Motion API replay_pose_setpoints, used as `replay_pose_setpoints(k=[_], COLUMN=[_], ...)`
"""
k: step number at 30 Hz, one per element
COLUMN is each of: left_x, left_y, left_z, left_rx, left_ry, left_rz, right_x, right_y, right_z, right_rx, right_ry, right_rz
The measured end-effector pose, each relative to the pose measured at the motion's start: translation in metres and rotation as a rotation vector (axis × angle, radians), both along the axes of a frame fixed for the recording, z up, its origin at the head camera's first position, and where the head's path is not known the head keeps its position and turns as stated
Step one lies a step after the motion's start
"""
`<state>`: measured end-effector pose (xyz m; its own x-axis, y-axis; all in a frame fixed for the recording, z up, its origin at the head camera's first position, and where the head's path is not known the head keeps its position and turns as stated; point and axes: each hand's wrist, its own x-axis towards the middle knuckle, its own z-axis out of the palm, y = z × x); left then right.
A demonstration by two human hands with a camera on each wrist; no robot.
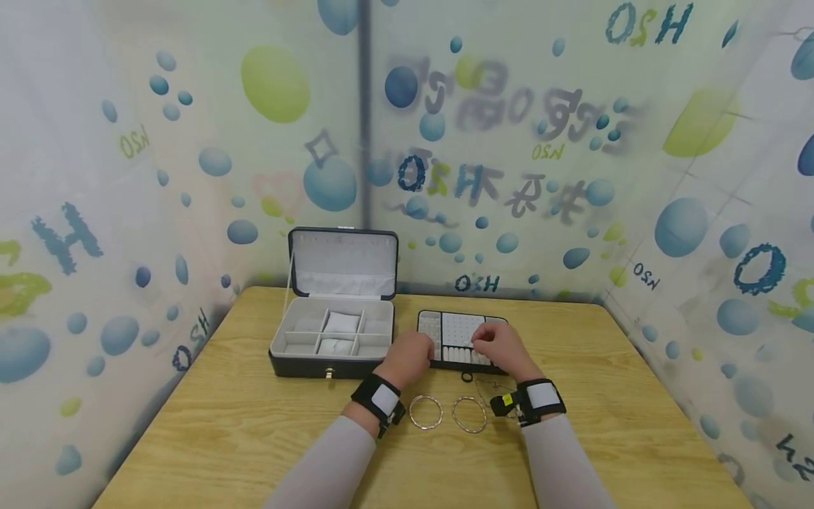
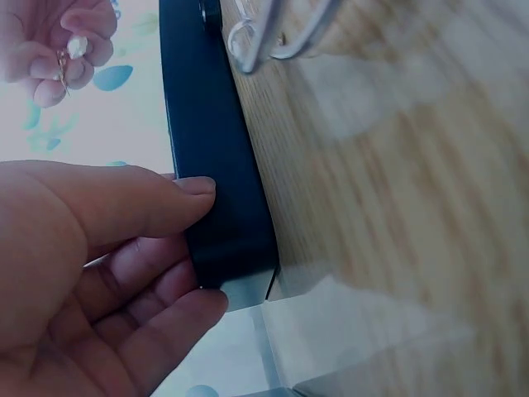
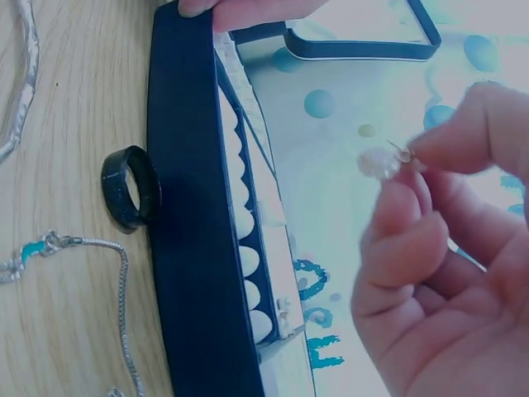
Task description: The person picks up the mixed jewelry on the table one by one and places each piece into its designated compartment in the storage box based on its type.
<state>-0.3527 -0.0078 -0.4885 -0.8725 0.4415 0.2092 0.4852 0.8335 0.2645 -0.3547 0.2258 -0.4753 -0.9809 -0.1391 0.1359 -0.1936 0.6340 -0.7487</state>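
My left hand (image 1: 407, 357) grips the near left corner of a dark-sided jewelry tray (image 2: 219, 149), thumb on the front wall and fingers round the end. Over the tray's right part, my right hand (image 1: 506, 348) pinches an earring (image 3: 380, 163) with a whitish, bead-like drop and a thin gold-coloured hook. The drop hangs clear of the tray in the right wrist view. Inside the tray are a perforated light pad (image 1: 463, 327), white ring rolls (image 3: 248, 260) and side compartments. A black ring (image 3: 111, 190) stands on edge by the tray's front wall.
An open jewelry box (image 1: 299, 366) with light-lined compartments and small cushions (image 1: 342, 323) stands left of the tray. Nearer me on the wooden table (image 1: 222, 424) lie two bangles, a left bangle (image 1: 425, 428) and a right bangle (image 1: 470, 432), plus a silver chain (image 3: 126, 314).
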Motion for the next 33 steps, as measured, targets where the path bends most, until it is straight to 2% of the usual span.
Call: replay_pose_setpoints(k=[6,12,16,22,28,33], left_x=[0.001,0.002,0.000,0.000,0.000,-0.002], left_y=[-0.002,-0.006,-0.007,-0.004,-0.005,-0.003], left_z=[-0.004,-0.004,-0.004,-0.005,-0.004,-0.003], left_rx=[-0.002,-0.010,-0.018,-0.016,-0.026,-0.024], left_ry=[-0.011,0.017,0.031,0.041,0.025,0.040], left_rz=[0.009,-0.006,-0.001,-0.034,0.004,-0.015], right_x=[0.001,-0.003,-0.006,-0.006,-0.009,-0.015], right_y=[-0.004,-0.007,-0.008,-0.009,-0.014,-0.017], right_z=[-0.003,-0.010,-0.016,-0.025,-0.030,-0.029], right_rx=[-0.029,-0.106,-0.124,-0.084,-0.071,0.012], right_ry=[0.011,0.043,0.068,0.125,0.181,0.212], right_rz=[-0.075,-0.172,-0.201,-0.278,-0.252,-0.273])
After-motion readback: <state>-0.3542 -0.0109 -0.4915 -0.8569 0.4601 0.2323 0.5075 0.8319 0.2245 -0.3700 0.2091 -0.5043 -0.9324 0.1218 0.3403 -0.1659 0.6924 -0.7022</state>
